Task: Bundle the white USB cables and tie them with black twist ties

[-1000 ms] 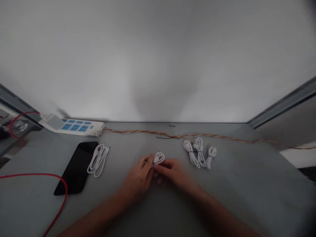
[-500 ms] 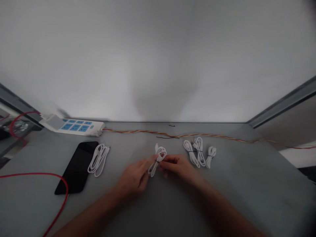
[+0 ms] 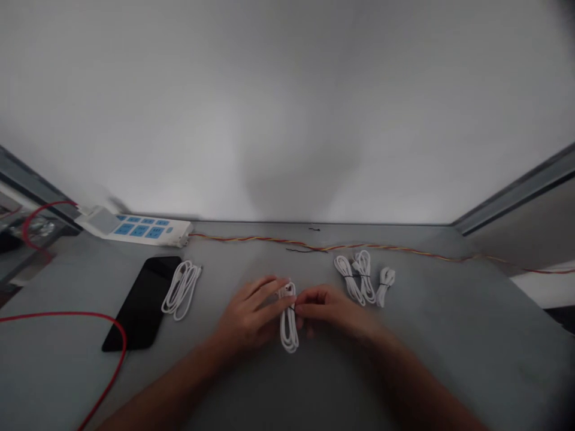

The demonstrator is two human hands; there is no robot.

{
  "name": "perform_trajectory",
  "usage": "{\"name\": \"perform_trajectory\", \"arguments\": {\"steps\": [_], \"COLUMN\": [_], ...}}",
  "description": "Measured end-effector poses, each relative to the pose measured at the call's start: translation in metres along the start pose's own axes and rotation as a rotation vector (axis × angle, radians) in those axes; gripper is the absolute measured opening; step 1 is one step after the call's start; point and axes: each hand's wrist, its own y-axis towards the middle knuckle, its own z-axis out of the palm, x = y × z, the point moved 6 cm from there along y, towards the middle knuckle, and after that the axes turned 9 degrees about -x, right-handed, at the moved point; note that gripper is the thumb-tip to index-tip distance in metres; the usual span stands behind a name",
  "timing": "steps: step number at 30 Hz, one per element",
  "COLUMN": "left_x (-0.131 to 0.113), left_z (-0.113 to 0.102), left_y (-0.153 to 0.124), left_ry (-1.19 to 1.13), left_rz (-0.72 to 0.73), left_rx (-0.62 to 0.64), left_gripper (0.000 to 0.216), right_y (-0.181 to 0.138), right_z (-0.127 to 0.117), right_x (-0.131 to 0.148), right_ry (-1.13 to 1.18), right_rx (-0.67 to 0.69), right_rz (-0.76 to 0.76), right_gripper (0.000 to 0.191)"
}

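A coiled white cable [image 3: 288, 333] is between my hands at the middle of the table, its long loops pointing toward me. My left hand [image 3: 250, 312] grips it from the left, the fingers reaching over its upper part and partly hiding the plug end. On the other side, my right hand [image 3: 331, 310] pinches with thumb and forefinger at the dark twist tie [image 3: 292, 309] around the coil's middle. Nearby on the right lie several white cable coils [image 3: 365, 276], bound with dark ties. Another white cable coil [image 3: 181, 291], with no tie visible, lies left of my left hand.
A black phone [image 3: 142, 304] lies at the left, crossed at its lower end by a red cable [image 3: 117, 326]. Behind it sits a white power strip [image 3: 150, 230] with an adapter plugged in. Twisted wires [image 3: 381, 245] and loose dark ties [image 3: 306, 250] run along the back near the wall.
The held cable coil has come nearer to me and turned straighter. My left fingers now stretch across its top, and my right hand stays at the tie.
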Motion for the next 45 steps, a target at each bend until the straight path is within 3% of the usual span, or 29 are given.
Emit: {"name": "perform_trajectory", "arguments": {"steps": [3,5,9,12,15,18,22,24,29,33,36,42,45], "left_x": [-0.001,0.002,0.016,0.020,0.018,0.026,0.039,0.048,0.067,0.071,0.067,0.050,0.049], "left_z": [0.001,0.001,0.006,0.018,0.026,0.019,-0.004,-0.016,-0.037,-0.035,-0.023,-0.005,-0.010], "left_y": [0.000,0.000,-0.006,-0.016,-0.018,-0.016,-0.007,-0.004,-0.005,-0.011,-0.014,-0.010,-0.007], "left_ry": [-0.077,-0.111,-0.219,-0.491,-0.673,-0.495,0.108,0.382,0.853,0.870,0.782,0.540,0.577], "left_rz": [-0.026,-0.123,-0.558,-0.893,-1.003,-0.921,-0.611,-0.532,-0.588,-0.668,-0.641,-0.446,-0.426], "left_rx": [-0.025,-0.036,0.007,0.095,0.141,0.107,0.123,0.175,0.320,0.416,0.449,0.359,0.323], "left_gripper": [0.032,0.024,0.041,0.047,0.034,0.027,0.023,0.027,0.039,0.039,0.038,0.037,0.037], "right_y": [-0.003,-0.003,-0.002,-0.002,-0.004,-0.005,-0.009,-0.012,-0.020,-0.026,-0.027,-0.023,-0.021], "right_z": [0.002,0.001,0.003,0.003,-0.003,-0.016,-0.041,-0.054,-0.078,-0.092,-0.095,-0.091,-0.088], "right_x": [0.001,0.001,0.007,0.013,0.019,0.026,0.033,0.035,0.040,0.041,0.041,0.042,0.044], "right_ry": [-0.050,-0.134,-0.414,-0.650,-0.755,-0.748,-0.878,-0.991,-1.147,-1.169,-1.138,-1.138,-1.231], "right_rx": [0.017,-0.031,-0.181,-0.309,-0.408,-0.493,-0.668,-0.754,-0.838,-0.844,-0.832,-0.763,-0.733], "right_rz": [-0.012,-0.040,-0.245,-0.377,-0.419,-0.416,-0.360,-0.322,-0.283,-0.230,-0.228,-0.275,-0.344], "right_gripper": [0.027,0.024,0.019,0.019,0.020,0.020,0.019,0.020,0.019,0.019,0.020,0.022,0.023]}}
